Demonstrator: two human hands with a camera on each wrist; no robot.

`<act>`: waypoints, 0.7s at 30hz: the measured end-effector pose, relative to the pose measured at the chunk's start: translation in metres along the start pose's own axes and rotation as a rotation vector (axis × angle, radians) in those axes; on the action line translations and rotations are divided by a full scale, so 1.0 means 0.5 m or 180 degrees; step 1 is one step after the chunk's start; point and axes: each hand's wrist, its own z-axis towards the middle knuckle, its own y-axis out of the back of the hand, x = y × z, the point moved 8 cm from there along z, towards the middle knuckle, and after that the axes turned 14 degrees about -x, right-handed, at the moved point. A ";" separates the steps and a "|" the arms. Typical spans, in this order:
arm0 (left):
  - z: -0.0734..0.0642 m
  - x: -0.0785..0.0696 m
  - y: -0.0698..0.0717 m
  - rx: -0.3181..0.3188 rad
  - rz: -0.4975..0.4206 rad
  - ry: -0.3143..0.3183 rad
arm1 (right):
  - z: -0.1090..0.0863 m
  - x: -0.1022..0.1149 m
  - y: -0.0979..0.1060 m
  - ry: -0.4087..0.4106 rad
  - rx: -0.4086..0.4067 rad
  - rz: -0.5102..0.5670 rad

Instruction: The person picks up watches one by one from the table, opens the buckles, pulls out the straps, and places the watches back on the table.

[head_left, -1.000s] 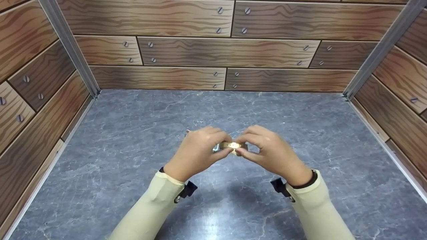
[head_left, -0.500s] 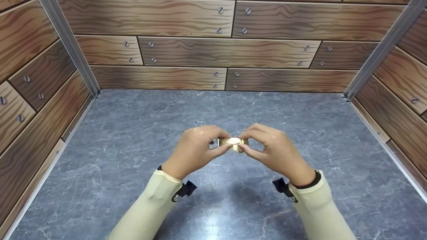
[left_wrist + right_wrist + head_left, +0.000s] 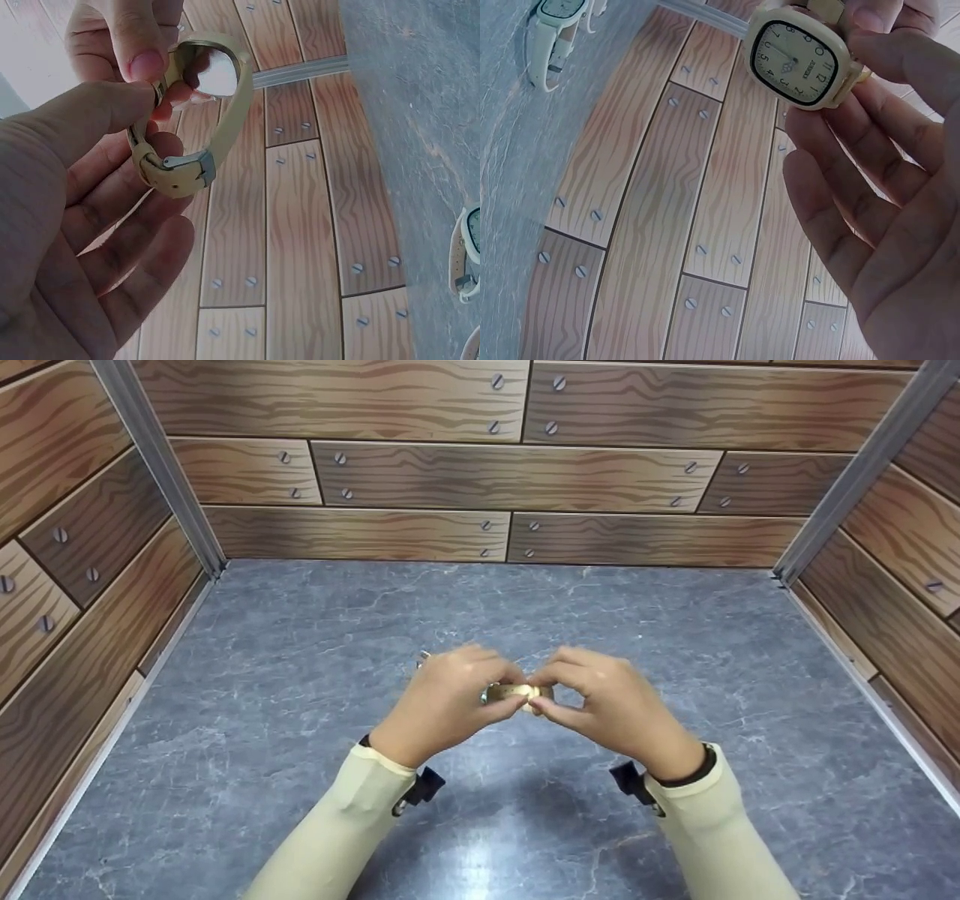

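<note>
Both hands hold a cream wristwatch (image 3: 517,691) in front of the body. In the left wrist view its strap (image 3: 238,112) forms a loop, with a silver buckle (image 3: 196,166) low on it. My left hand (image 3: 450,696) pinches the strap between thumb and fingers. My right hand (image 3: 609,705) grips the strap from the other side, its thumb close to the left thumb. The right wrist view shows the rounded-square dial (image 3: 795,61), with black numerals and hands. Fingertips hide part of the strap where the two hands meet.
A second pale watch (image 3: 555,34) lies on the grey marbled table (image 3: 300,622), with part of another item beside it. In the head view a small piece (image 3: 423,658) shows behind my left hand. Wood-patterned walls (image 3: 420,476) enclose the table at the back and sides.
Both hands rose slightly, then came back down with the watch between them. The watch has tilted, so its pale oval part shows less than half a second ago.
</note>
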 end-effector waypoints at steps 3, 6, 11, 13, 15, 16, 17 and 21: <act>0.001 0.000 0.008 -0.0092 -0.0073 0.0007 | 0.005 -0.001 0.007 -0.0013 -0.0102 0.0035; 0.004 0.003 0.021 -0.0235 -0.0205 0.0021 | 0.008 -0.006 0.018 -0.0064 -0.0230 0.0058; 0.005 0.006 0.030 -0.0353 -0.0252 0.0032 | 0.006 -0.018 0.023 -0.0322 -0.0189 0.0074; 0.004 0.008 0.027 -0.0325 -0.0253 0.0071 | 0.004 -0.020 0.022 -0.0416 -0.0144 0.0112; 0.004 0.010 0.024 -0.0272 -0.0289 0.0143 | 0.005 -0.019 0.022 -0.0453 -0.0136 0.0192; 0.004 0.013 0.022 -0.0243 -0.0324 0.0203 | 0.005 -0.019 0.024 -0.0476 -0.0157 0.0264; 0.004 0.015 0.022 -0.0216 -0.0361 0.0271 | 0.006 -0.020 0.027 -0.0510 -0.0191 0.0359; 0.003 0.030 0.023 -0.0171 -0.0392 0.0539 | 0.009 -0.028 0.035 -0.0642 -0.0330 0.0596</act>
